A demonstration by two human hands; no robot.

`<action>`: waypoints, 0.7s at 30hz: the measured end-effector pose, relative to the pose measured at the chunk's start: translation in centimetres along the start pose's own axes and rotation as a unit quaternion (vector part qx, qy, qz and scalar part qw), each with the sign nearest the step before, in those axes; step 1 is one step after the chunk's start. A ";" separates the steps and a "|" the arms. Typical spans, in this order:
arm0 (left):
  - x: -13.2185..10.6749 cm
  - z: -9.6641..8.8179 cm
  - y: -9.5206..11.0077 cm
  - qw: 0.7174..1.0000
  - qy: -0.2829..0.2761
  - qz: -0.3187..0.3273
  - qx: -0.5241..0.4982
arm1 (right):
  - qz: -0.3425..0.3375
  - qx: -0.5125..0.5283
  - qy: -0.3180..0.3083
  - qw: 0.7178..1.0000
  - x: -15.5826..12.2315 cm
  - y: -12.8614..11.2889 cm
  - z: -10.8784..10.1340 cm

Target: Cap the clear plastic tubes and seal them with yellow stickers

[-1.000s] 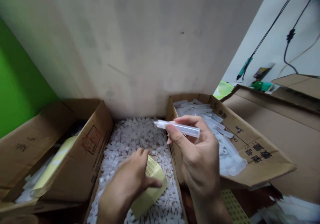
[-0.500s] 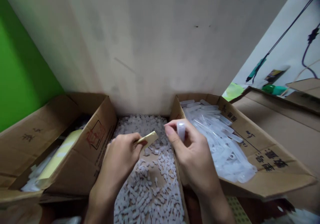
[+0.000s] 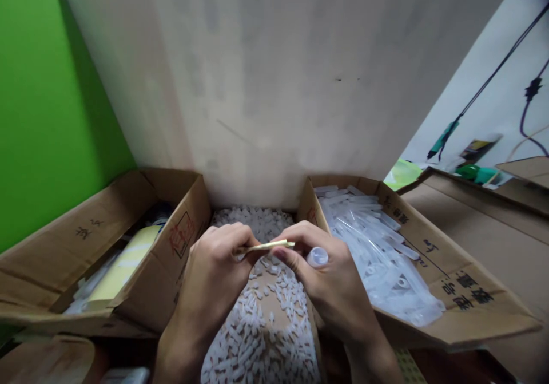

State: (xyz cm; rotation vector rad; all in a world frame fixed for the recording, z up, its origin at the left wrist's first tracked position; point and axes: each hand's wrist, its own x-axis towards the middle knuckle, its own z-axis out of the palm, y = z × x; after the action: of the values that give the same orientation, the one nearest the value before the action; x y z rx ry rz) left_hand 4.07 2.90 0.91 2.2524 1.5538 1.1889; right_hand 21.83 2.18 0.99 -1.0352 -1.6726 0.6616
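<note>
My left hand (image 3: 221, 264) is closed on a flat yellow paper strip (image 3: 272, 245), which looks folded or stacked and is seen nearly edge-on. Thumb and forefinger of my right hand (image 3: 326, 281) meet at the strip's right end. The curled fingers of that same hand hold a translucent plastic tube (image 3: 318, 257), its round end facing me. Below both hands lie many small whitish plastic pieces (image 3: 244, 338) in a cardboard tray. On the right, a cardboard box (image 3: 446, 298) contains many similar translucent tubes (image 3: 369, 241).
To the left stands a cardboard box (image 3: 171, 269) with a yellow sheet (image 3: 124, 266) bearing white patches inside. A pale upright panel (image 3: 266, 103) closes off the back, with a green surface (image 3: 51, 109) beside it. A teal-handled tool (image 3: 444, 139) hangs by a cord at right.
My hands have come together, and my right fingertips now reach the yellow paper strip's end. The tube in my right hand has tipped so its end faces me. The camera view has shifted slightly.
</note>
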 end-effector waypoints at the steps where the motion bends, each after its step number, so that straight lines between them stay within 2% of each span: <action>1: 0.0 -0.1 0.0 1.000 -0.007 0.016 -0.024 | -0.001 0.002 0.012 1.000 0.0 -0.1 -0.1; 7: -0.1 -0.2 0.0 0.987 -0.012 0.068 -0.146 | -0.023 -0.018 0.065 0.997 -0.1 -0.2 -0.3; 12: -0.1 0.0 0.1 0.986 0.005 0.047 -0.162 | -0.027 -0.008 0.060 0.998 -0.1 -0.2 -0.2; 17: -0.2 0.0 0.0 0.986 0.010 0.034 -0.165 | -0.045 -0.016 0.028 0.998 -0.1 -0.1 -0.2; 21: -0.2 0.1 0.1 0.985 0.005 0.038 -0.166 | -0.063 -0.014 0.047 0.997 -0.1 -0.3 -0.2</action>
State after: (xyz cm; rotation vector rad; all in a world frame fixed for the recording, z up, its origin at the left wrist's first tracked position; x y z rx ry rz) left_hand 4.17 2.69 0.78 2.1040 1.1760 1.3645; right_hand 21.97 1.92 1.22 -0.9587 -1.6545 0.5013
